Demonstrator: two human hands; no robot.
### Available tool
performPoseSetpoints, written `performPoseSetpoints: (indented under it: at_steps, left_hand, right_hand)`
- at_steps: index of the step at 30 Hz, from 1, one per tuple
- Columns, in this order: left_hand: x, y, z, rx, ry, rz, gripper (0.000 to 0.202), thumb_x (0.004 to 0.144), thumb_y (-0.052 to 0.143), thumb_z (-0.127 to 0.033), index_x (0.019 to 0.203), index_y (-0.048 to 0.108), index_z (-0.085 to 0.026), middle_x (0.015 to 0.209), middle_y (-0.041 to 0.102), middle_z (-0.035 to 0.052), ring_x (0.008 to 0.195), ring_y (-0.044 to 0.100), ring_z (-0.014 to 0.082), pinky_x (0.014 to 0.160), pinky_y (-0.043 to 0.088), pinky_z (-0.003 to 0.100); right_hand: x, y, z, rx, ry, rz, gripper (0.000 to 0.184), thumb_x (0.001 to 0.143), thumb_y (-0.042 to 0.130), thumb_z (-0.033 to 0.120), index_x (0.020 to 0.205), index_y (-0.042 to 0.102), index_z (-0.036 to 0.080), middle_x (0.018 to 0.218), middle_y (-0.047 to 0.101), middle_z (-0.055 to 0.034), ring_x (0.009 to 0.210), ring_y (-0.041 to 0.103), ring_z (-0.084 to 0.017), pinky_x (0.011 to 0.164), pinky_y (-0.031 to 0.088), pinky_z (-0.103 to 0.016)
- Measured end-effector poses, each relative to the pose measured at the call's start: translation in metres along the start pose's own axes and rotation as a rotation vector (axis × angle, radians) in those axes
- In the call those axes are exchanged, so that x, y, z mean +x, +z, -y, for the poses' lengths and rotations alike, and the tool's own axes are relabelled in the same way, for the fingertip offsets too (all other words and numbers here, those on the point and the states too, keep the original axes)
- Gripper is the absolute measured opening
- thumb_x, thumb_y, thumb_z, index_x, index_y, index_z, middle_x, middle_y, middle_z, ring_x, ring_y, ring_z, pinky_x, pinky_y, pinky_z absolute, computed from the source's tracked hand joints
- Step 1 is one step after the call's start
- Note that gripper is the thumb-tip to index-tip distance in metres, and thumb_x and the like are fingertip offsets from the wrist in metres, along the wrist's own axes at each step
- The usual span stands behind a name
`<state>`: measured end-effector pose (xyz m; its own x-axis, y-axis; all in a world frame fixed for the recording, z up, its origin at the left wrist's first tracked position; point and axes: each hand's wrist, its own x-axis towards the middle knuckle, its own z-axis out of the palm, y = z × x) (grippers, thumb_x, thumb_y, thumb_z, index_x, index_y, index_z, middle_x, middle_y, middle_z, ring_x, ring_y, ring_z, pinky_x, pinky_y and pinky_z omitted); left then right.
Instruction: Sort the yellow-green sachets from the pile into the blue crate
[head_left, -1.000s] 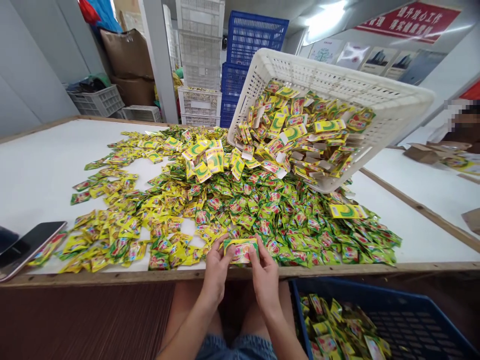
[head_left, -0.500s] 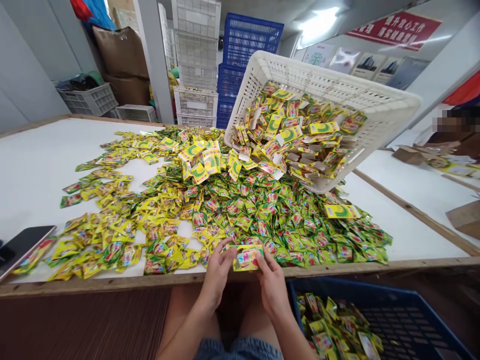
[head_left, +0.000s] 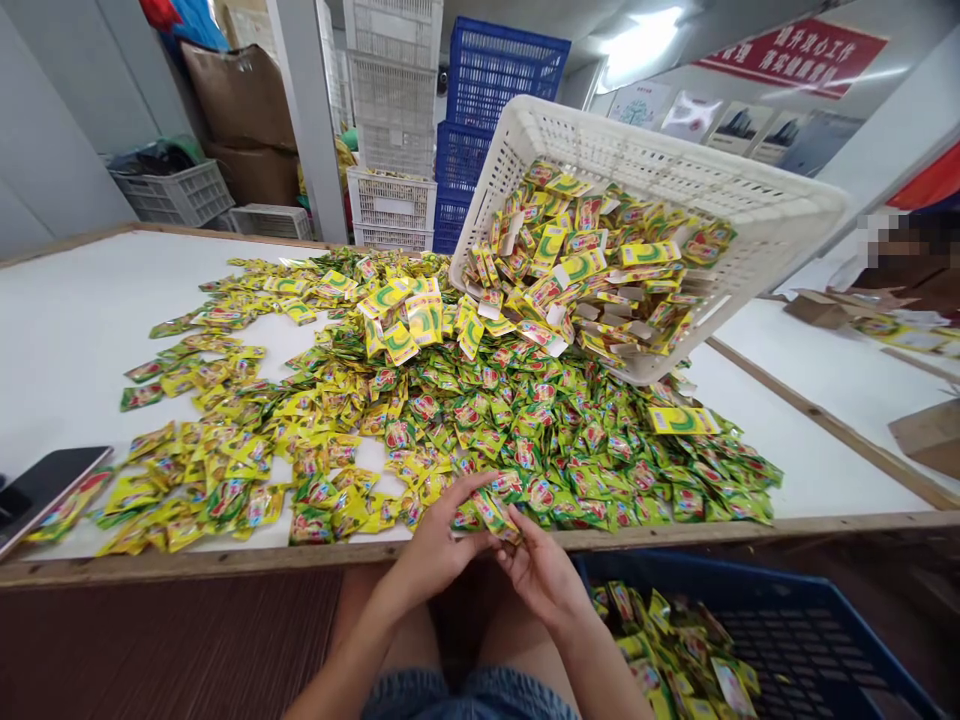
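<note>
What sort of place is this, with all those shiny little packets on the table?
Probably a small packing workshop. Heaps of little packets cover much of the white table, a tilted white basket holds lots of small cartons, and plastic crates stand stacked behind.

bare hands; blue denim shorts

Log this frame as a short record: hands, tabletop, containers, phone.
Left hand: curved beside a small yellow-green cardboard box; grip unclear
Right hand: fingertips on that box
Tabletop: white table, heaped with glossy yellow and green sachets
Tilted white plastic basket: printed boxes inside
Blue plastic crate: holds yellow-green packs
Dark-screened phone: left edge
</note>
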<state>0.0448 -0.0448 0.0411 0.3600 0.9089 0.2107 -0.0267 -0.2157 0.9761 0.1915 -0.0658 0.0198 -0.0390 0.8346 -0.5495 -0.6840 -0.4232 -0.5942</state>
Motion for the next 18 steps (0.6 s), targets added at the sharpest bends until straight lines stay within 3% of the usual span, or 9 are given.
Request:
performPoseSetpoints:
  at_steps: [3, 6, 11, 18]
  left_hand:
    - [0.003, -0.007, 0.005, 0.087, 0.01, -0.028, 0.033, 0.07, 0.065, -0.018, 0.101, 0.063, -0.025, 0.105, 0.063, 0.0036, 0.102, 0.055, 0.0218, 0.092, 0.039, 0.035]
    - [0.003, -0.011, 0.013, 0.041, -0.003, -0.081, 0.027, 0.069, 0.065, -0.018, 0.096, 0.064, -0.022, 0.098, 0.064, 0.0036, 0.094, 0.058, 0.0203, 0.084, 0.042, 0.031]
    - [0.001, -0.016, 0.02, -0.025, -0.02, -0.11, 0.03, 0.069, 0.064, -0.013, 0.099, 0.063, -0.021, 0.102, 0.063, 0.0048, 0.096, 0.057, 0.0206, 0.084, 0.042, 0.03]
    - [0.0, -0.02, 0.024, -0.024, 0.073, -0.154, 0.033, 0.07, 0.06, -0.008, 0.101, 0.062, -0.022, 0.11, 0.061, 0.0056, 0.102, 0.055, 0.0204, 0.088, 0.042, 0.031]
  right_hand:
    - [-0.005, 0.002, 0.0, -0.124, -0.047, 0.074, 0.028, 0.077, 0.06, 0.038, 0.087, 0.062, 0.012, 0.067, 0.065, -0.0036, 0.049, 0.057, -0.01, 0.043, 0.043, -0.019]
    - [-0.008, 0.004, 0.0, -0.257, -0.122, 0.074, 0.046, 0.075, 0.056, 0.052, 0.1, 0.06, 0.013, 0.068, 0.065, -0.0054, 0.047, 0.055, -0.011, 0.041, 0.04, -0.019]
    - [-0.013, 0.01, 0.0, -0.353, -0.237, 0.032, 0.059, 0.071, 0.06, 0.054, 0.11, 0.056, 0.011, 0.067, 0.064, -0.0056, 0.049, 0.055, -0.012, 0.042, 0.039, -0.02]
    - [-0.018, 0.01, 0.002, -0.463, -0.332, 0.027, 0.062, 0.07, 0.063, 0.05, 0.119, 0.053, 0.013, 0.059, 0.061, -0.0011, 0.051, 0.051, -0.011, 0.047, 0.038, -0.02]
